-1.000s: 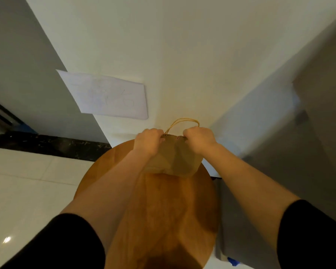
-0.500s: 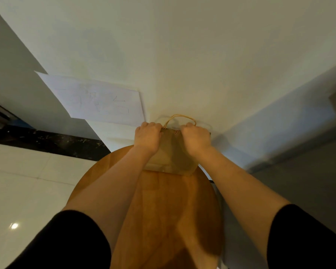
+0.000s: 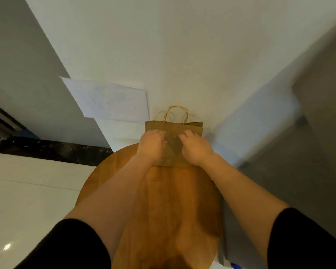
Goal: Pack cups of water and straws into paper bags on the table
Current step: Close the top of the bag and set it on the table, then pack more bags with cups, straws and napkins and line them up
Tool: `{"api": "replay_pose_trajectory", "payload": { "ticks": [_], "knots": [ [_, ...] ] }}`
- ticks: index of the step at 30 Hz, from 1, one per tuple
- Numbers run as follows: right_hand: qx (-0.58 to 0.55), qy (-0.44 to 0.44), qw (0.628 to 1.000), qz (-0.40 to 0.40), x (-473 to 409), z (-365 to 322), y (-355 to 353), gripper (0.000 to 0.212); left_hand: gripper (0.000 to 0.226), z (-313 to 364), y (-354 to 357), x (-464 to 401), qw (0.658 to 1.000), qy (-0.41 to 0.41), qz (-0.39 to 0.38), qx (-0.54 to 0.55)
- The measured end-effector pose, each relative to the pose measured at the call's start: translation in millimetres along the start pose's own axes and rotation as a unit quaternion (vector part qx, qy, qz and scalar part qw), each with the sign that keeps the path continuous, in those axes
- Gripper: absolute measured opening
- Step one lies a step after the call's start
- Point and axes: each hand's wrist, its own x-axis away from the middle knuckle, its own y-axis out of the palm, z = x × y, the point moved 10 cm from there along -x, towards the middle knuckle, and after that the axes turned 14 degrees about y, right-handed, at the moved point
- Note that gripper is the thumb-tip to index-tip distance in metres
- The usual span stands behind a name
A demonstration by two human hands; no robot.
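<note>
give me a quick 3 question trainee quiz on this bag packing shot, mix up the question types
1. True or false: the paper bag stands on the round wooden table at its far edge, near the wall.
2. Multiple choice: where are the left hand and right hand? A) both on the near face of the bag B) both gripping the twisted handles C) one on the bag, one flat on the table
3. Fill in: the sheet taped to the wall left of the bag is white ____.

Key: 1 true; 2 A; 3 paper. No cups or straws are in view.
</note>
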Motion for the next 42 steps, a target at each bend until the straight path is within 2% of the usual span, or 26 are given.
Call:
{"api": "replay_pose_trajectory", "payload": {
  "ticks": [3,6,11,17,20,22,26,33,38,42],
  "knots": [
    [-0.001,0.021,1.0,0.014,46.5,-4.1,-10.8,0.03,0.033,26.9,-3.2,30.6,0.999,0.016,-0.026,0.017],
    [0.008,0.049,0.998,0.024,94.6,-2.5,-21.5,0.023,0.029,61.8,-4.3,59.5,0.996,0.06,-0.066,-0.011],
    [-0.007,0.111,0.993,0.044,176.3,19.8,-45.3,0.011,0.027,128.2,-24.8,103.4,0.991,0.112,-0.069,-0.012],
    [-0.03,0.153,0.984,0.081,271.9,51.1,-57.6,0.025,0.027,221.5,-31.1,158.5,0.979,0.184,-0.079,-0.03],
    [-0.049,0.16,0.981,0.098,318.2,65.1,-53.6,0.02,0.027,263.9,-25.2,188.1,0.974,0.205,-0.084,-0.042],
    [-0.058,0.163,0.979,0.103,352.7,77.2,-47.4,0.025,0.025,289.7,-17.7,210.0,0.974,0.21,-0.084,-0.034],
    [-0.078,0.174,0.973,0.129,433.0,115.5,-34.6,0.02,0.025,345.3,7.8,260.0,0.972,0.217,-0.085,-0.011],
    [-0.096,0.226,0.957,0.156,560.2,192.7,-25.9,0.017,0.038,468.5,53.2,331.7,0.957,0.272,-0.095,0.037],
    [-0.117,0.278,0.936,0.181,617.6,253.7,-26.0,0.013,0.024,540.3,57.2,338.1,0.951,0.285,-0.07,0.096],
    [-0.141,0.313,0.91,0.233,647.0,307.5,-29.5,0.011,0.021,593.2,61.7,329.5,0.944,0.311,-0.06,0.095]
  ]
}}
